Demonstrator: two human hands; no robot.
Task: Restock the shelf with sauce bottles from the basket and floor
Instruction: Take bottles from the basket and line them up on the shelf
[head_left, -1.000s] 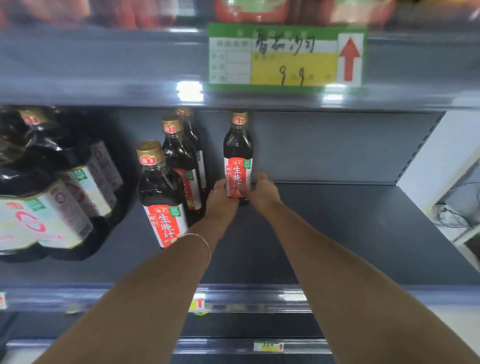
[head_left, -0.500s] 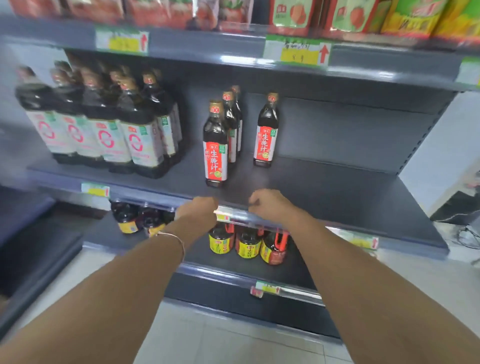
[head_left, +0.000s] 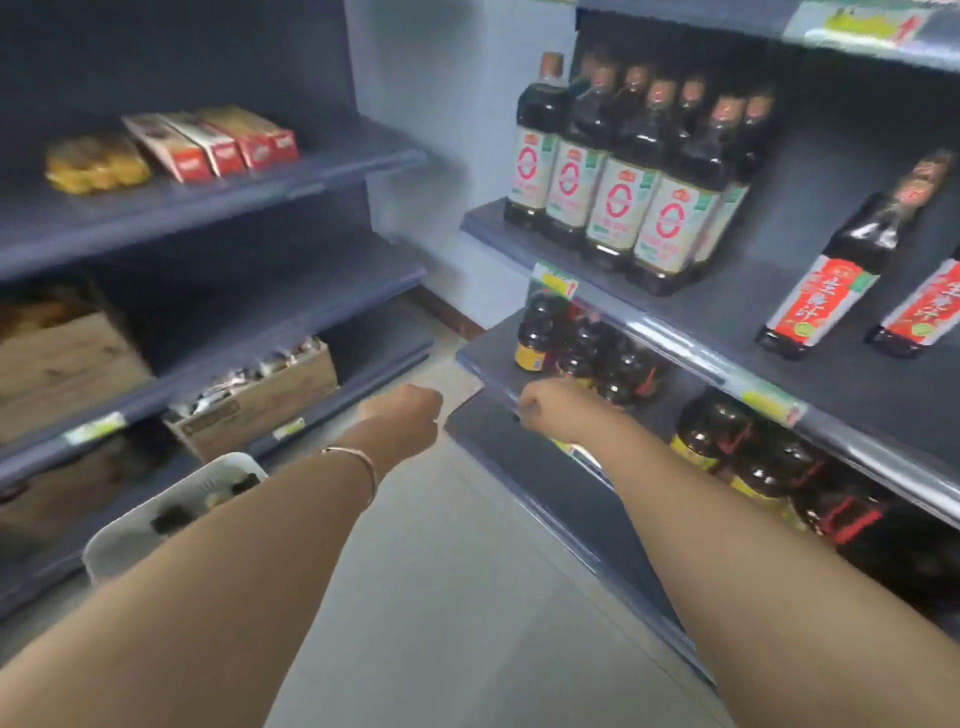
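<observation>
A white plastic basket (head_left: 132, 525) stands on the floor at lower left, with dark bottle tops showing inside; my left forearm hides part of it. My left hand (head_left: 408, 418) hovers over the aisle floor with curled fingers and nothing in it. My right hand (head_left: 550, 408) is a loose fist in front of the lower shelf's edge, also holding nothing. On the right shelf (head_left: 691, 306) stand two red-labelled sauce bottles (head_left: 836, 275) at the far right and a group of large white-labelled bottles (head_left: 623, 192).
Small dark bottles with yellow labels (head_left: 535, 338) fill the lower right shelf. On the left, another shelf unit carries red boxes (head_left: 208, 145), yellow packets (head_left: 96, 163) and cardboard cartons (head_left: 260, 400). Grey floor tiles (head_left: 452, 597) run between the two units.
Both hands let go of the red-labelled bottle on the shelf and drew back and down. My view has swung left and down, bringing the basket and left shelves into sight.
</observation>
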